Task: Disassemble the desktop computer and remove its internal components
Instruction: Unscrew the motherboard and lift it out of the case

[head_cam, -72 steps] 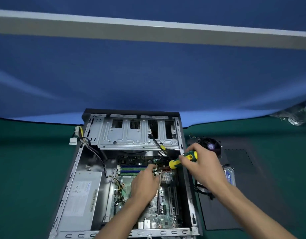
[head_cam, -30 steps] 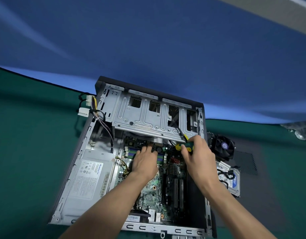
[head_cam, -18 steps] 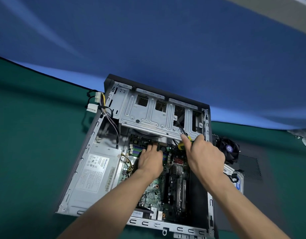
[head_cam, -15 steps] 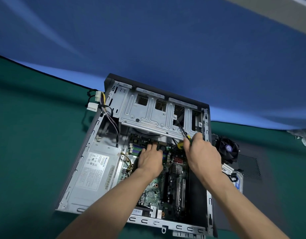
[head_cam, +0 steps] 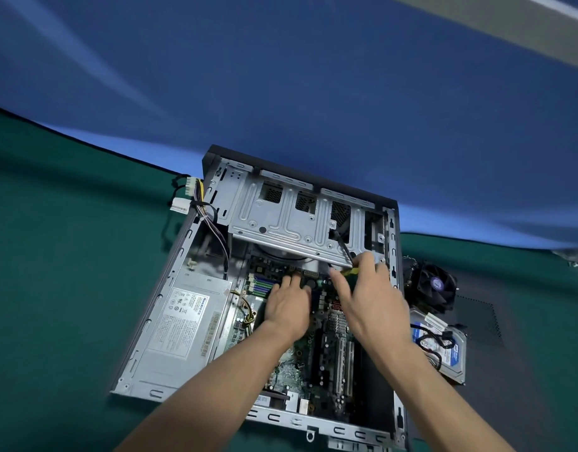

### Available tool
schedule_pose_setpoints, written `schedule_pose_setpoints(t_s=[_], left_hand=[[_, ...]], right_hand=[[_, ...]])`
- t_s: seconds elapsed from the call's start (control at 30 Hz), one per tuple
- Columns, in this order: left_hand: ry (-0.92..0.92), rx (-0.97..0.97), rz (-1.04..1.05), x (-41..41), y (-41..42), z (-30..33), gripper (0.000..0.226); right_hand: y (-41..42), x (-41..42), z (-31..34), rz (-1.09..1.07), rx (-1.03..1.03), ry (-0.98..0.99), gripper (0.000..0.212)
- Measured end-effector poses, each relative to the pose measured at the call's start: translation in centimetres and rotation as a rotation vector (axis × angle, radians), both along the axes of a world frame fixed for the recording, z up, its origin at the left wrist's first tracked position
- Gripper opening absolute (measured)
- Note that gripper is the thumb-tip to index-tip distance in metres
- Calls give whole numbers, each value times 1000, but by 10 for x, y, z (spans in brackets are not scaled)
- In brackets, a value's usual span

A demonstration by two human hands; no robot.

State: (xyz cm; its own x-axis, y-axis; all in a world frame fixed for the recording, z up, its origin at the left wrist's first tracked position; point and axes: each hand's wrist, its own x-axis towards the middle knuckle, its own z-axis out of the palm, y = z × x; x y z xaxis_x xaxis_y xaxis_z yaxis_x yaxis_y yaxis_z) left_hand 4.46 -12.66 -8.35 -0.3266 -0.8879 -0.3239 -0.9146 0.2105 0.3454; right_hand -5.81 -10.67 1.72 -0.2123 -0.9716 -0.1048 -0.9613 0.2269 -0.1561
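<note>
The desktop computer case [head_cam: 391, 243] lies open on its side on the green table cover [head_cam: 59, 288], its far end against the blue backdrop [head_cam: 281, 76]. My left hand [head_cam: 289, 309] rests palm-down on the motherboard [head_cam: 326, 350], fingers fairly straight and spread, the tips touching the board near the memory slots [head_cam: 260, 287] just below the drive cage [head_cam: 290, 220]. It presses on the board and holds nothing.

My right hand [head_cam: 370, 300] grips a screwdriver [head_cam: 344, 252] with a yellow and green handle. My fingers curl round the handle so only a bit of it shows above my thumb, and the dark shaft slants up and away to the near right edge of the drive cage. I cannot tell exactly where the tip sits, as it lies against a dark opening in the cage.

The grey power supply [head_cam: 183, 321] sits in the left part of the case, label up, with a bundle of coloured wires [head_cam: 212, 230] running from the case to white connectors [head_cam: 185, 197] that hang outside its far left corner. To the right of the case, on a dark panel [head_cam: 483, 321], lie a black cooling fan [head_cam: 435, 287] and, nearer to me, a hard drive [head_cam: 450, 357] with black cables [head_cam: 434, 339] draped over it.
</note>
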Motion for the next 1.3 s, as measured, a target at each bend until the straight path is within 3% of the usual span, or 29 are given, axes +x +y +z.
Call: schedule_pose_setpoints(t_s=[0.07,0.13,0.27,0.6,0.9,1.0,1.13,1.3], left_hand=[[-7,0,-10,0,0,0,47],[-14,-3,-11,0,0,1,43],[-20,-8,-9,-2,0,0,51],[-28,-35,-5,-2,-1,-4,45],[-30,-47,-5,-3,-3,-7,41],[-31,-54,-6,-3,-4,-7,41],[-25,-53,-5,-3,-4,-8,40],[-22,-47,3,-3,-4,-8,39]], right_hand=[[-1,-2,0,0,25,7,29],[-2,-2,0,0,39,-130,18],[3,3,-1,3,8,-116,23],[12,-2,-14,-39,-111,-301,25],[5,-10,-12,-58,-108,-209,14],[4,-7,-11,-37,-101,-219,23],[4,-9,-9,-20,-108,-180,11],[6,-11,-6,-18,-87,-113,20]])
